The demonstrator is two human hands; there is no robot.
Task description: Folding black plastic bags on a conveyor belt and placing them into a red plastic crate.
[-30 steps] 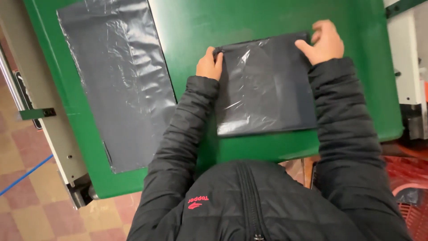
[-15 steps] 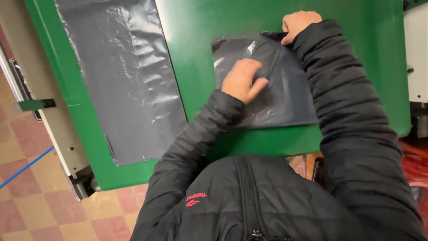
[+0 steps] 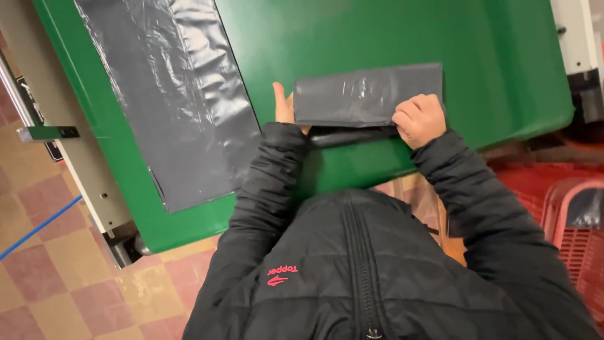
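Observation:
A grey plastic bag point(image 3: 362, 94), folded into a narrow strip, lies on the green table point(image 3: 352, 34) in front of me. My left hand point(image 3: 283, 107) rests at the strip's left end, fingers straight along its edge. At the strip's near right edge my right hand point(image 3: 420, 119) is curled, pressing down on the fold. Both arms wear a black padded jacket.
A stack of flat grey plastic bags point(image 3: 170, 101) lies spread out on the left part of the table. A red plastic crate point(image 3: 576, 220) stands at the lower right. White machine parts point(image 3: 576, 38) sit at the upper right. A checkered tile floor point(image 3: 56, 277) shows at the left.
The bag was a wide square held at its far corners. It has been folded toward me into a narrow strip, and both hands have come to its near edge.

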